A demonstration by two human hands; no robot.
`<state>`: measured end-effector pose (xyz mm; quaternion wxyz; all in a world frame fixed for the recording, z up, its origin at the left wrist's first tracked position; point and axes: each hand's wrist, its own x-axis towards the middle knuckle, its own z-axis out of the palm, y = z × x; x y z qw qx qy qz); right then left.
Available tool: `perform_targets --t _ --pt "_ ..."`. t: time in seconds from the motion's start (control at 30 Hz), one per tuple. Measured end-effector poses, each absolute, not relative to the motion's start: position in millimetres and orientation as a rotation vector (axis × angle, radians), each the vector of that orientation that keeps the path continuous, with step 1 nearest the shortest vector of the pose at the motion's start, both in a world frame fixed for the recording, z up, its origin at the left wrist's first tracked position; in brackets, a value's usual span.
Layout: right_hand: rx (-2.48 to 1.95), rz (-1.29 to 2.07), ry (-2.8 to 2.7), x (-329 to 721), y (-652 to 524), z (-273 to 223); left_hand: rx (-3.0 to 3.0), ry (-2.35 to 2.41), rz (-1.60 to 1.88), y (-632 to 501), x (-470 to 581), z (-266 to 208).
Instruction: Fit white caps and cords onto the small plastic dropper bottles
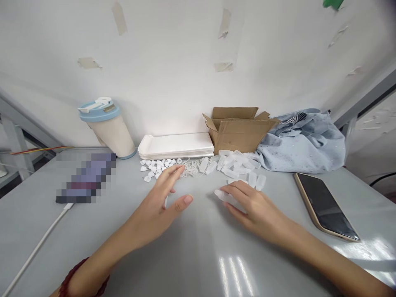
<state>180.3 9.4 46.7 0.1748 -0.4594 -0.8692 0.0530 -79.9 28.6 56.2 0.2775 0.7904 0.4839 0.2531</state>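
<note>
My left hand is just above the grey table, its thumb and fingers spread apart. A sliver of something white shows behind its palm, too covered to name. Beyond its fingertips lie a heap of small white caps and a tangle of thin whitish loops. My right hand has its thumb and fingers closed around a translucent plastic tube, whose rounded end sticks out to the left. More of these frosted tubes are piled behind that hand, several of them loose near its knuckles.
A stack of white envelopes and an open cardboard box stand against the wall. Left are a tumbler and a blurred-out device with a white cable. Right are a light blue cloth bag and a phone.
</note>
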Motion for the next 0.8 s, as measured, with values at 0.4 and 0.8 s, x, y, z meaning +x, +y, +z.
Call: perform_targets --t 0.4,0.8 --pt "-1.142 0.558 -2.245 168 -6 38 2.447 1.208 0.535 22 -71 46" --pt "-1.169 0.726 -2.123 160 -9 32 2.709 0.862 0.557 7 -62 49"
